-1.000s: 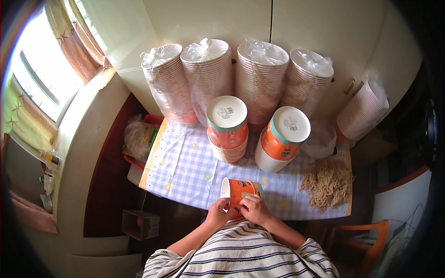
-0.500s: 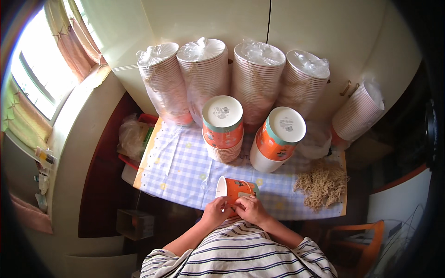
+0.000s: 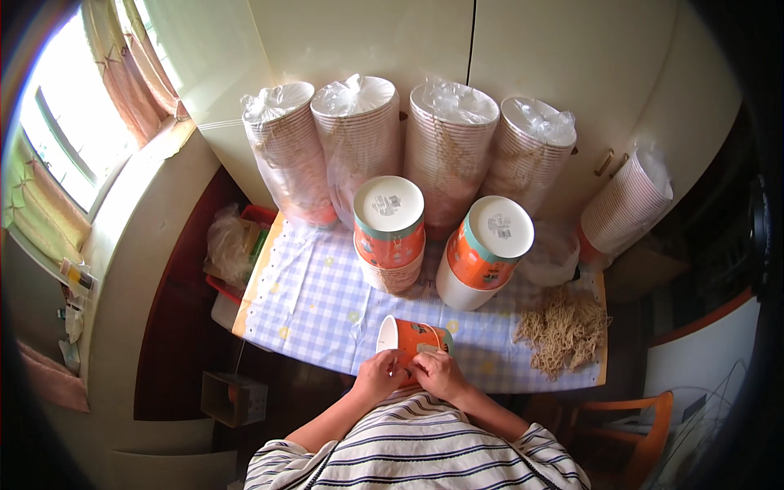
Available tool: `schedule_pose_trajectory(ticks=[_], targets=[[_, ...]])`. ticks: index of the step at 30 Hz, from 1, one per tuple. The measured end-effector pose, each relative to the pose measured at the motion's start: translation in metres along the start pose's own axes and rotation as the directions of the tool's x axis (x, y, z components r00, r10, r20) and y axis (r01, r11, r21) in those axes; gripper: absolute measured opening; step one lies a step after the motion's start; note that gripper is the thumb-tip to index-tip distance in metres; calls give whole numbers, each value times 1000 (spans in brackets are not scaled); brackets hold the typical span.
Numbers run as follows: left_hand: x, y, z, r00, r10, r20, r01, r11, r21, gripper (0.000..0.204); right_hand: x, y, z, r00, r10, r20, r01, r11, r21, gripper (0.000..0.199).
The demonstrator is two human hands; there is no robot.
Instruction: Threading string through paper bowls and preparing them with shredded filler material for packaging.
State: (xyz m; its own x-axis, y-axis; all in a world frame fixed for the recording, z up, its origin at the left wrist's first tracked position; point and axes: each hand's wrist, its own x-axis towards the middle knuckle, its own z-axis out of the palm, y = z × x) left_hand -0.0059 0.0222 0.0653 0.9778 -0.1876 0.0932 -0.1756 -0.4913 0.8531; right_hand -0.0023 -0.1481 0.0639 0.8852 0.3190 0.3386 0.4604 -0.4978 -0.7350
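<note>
Striped sleeves come up from the lower edge, and both hands meet at the near edge of the table (image 3: pixel 318 302), which wears a blue-and-white checked cloth. The left hand (image 3: pixel 377 377) and the right hand (image 3: pixel 439 374) together hold an orange paper cup (image 3: pixel 412 339) lying on its side, its white open mouth turned to the person's left. The cup sits just beyond the knuckles, its lower side pressed against the fingers of both hands; the right hand's fingertips pinch at a pale label on the cup's wall, while the left hand's fingers curl around the rim end. Right of the hands, near the table's far right corner, lies a heap of tan string-like fibres (image 3: pixel 563 331). Beyond the cup stand two stacks of orange cups (image 3: pixel 390 233) upside down, the right one (image 3: pixel 482 253) tilted. Behind them, against the cream cupboard doors, lean four tall stacks of paper bowls in clear plastic bags (image 3: pixel 445 147), with a fifth (image 3: pixel 625 208) off to the right
</note>
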Motion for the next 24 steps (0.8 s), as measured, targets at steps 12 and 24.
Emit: schedule_pose_trajectory(ticks=[12,24], targets=[[0,4,-5,999,26,33,-27,999,35,28,0,-2,0,999,33,4,-33,999,38,8],[1,-2,-10,988,117,100,-126,988,85,36,-2,0,0,999,48,-5,-47,995,83,12]])
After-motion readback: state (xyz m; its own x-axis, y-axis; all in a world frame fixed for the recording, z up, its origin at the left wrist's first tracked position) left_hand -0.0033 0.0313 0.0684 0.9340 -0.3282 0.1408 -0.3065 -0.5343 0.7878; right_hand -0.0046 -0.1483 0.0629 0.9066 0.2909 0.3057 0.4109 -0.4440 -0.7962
